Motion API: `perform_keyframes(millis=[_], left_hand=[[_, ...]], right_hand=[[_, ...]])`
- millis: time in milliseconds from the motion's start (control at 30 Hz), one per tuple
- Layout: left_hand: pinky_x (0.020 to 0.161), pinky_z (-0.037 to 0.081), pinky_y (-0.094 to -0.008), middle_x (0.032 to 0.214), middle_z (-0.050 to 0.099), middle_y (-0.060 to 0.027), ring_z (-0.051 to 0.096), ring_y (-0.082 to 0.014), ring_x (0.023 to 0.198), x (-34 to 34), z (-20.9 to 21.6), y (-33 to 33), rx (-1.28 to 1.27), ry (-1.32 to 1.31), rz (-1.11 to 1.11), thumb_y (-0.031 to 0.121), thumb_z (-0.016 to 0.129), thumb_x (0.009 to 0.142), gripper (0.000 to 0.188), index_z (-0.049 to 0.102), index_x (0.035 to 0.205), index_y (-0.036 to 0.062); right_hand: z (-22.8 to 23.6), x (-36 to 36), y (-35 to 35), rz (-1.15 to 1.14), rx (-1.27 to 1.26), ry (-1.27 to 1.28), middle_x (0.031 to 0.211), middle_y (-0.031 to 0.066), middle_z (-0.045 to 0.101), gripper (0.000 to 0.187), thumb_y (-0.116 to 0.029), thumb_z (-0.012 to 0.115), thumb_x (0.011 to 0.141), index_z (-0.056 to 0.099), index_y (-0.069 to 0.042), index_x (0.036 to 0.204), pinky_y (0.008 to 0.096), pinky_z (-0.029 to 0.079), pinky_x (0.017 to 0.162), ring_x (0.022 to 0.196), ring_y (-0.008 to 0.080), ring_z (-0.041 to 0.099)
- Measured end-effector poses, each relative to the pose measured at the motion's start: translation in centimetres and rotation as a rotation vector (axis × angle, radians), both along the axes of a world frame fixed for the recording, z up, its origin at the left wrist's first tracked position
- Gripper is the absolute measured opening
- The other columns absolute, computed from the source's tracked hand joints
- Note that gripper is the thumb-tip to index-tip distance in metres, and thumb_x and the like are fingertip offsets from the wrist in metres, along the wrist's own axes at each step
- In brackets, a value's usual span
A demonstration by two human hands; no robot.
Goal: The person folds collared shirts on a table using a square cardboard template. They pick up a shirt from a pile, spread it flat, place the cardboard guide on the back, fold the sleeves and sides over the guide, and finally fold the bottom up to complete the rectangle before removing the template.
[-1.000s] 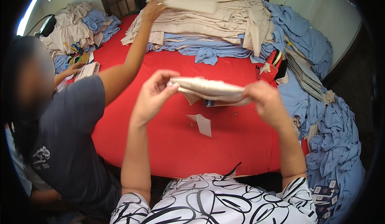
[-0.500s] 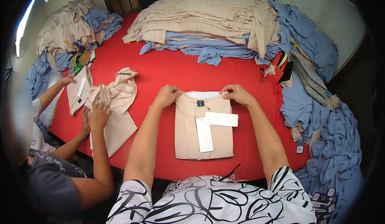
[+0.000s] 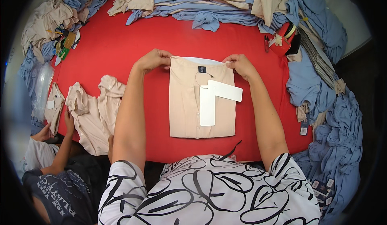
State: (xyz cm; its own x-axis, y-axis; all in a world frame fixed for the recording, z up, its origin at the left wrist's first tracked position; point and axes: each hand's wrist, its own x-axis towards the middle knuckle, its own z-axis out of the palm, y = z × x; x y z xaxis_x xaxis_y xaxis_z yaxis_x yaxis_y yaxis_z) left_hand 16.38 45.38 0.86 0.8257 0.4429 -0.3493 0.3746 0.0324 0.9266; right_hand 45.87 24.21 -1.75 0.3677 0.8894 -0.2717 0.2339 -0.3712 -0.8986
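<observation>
A folded beige shirt lies before me on the red tabletop, its neckline on the far side. My left hand pinches its far left corner, and my right hand pinches the far right one. Two white hang tags dangle on a loop from the neck and rest across the front. Inside the neck sits a small dark label. A white edge, perhaps a folding insert, shows along the back of the collar.
Stacked beige and blue garments line the far edge. Blue garments heap down the right, near a red container. At left, co-workers' hands handle a beige garment and a folded one. Scissors lie beyond.
My view has tilted down and closer. Both my hands still grip the shirt's far corners. At left, the co-workers' hands and the folded garment have shifted toward the table's near edge.
</observation>
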Motion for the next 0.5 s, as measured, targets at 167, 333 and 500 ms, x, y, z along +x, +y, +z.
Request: perform_keyframes(millis=[167,333,500], left_hand=[[0.07,0.053,-0.0234,0.079,0.068,-0.0027,0.062,-0.0086,0.073,-0.1,0.1,0.4,0.081,0.152,0.104,0.011,0.066,0.089,0.014,0.071,0.095,-0.0012],[0.066,0.053,-0.0263,0.075,0.068,-0.0042,0.063,-0.0111,0.068,0.2,1.6,-1.3,0.201,0.073,0.16,0.013,0.073,0.083,0.014,0.067,0.082,-0.0003],[0.066,0.053,-0.0363,0.068,0.068,-0.0135,0.068,-0.0228,0.067,3.5,1.0,-3.6,0.844,0.389,0.123,0.021,0.083,0.071,0.028,0.063,0.074,0.0021]], right_hand=[[0.4,-0.9,-0.7,-0.058,0.037,-0.124,0.09,0.0078,0.069,0.019,0.002,0.06,0.088,0.07,0.005,0.103,0.0256,0.047,0.073,0.078,0.0127,0.06],[1.4,-1.5,-0.9,-0.041,0.036,-0.189,0.089,0.0082,0.068,0.018,0.002,0.059,0.088,0.07,0.006,0.102,0.0266,0.048,0.075,0.081,0.0132,0.061],[1.0,-1.2,-0.4,-0.036,0.017,-0.159,0.092,0.0085,0.068,0.019,0.002,0.058,0.089,0.068,0.005,0.105,0.0284,0.049,0.075,0.083,0.0145,0.062]])
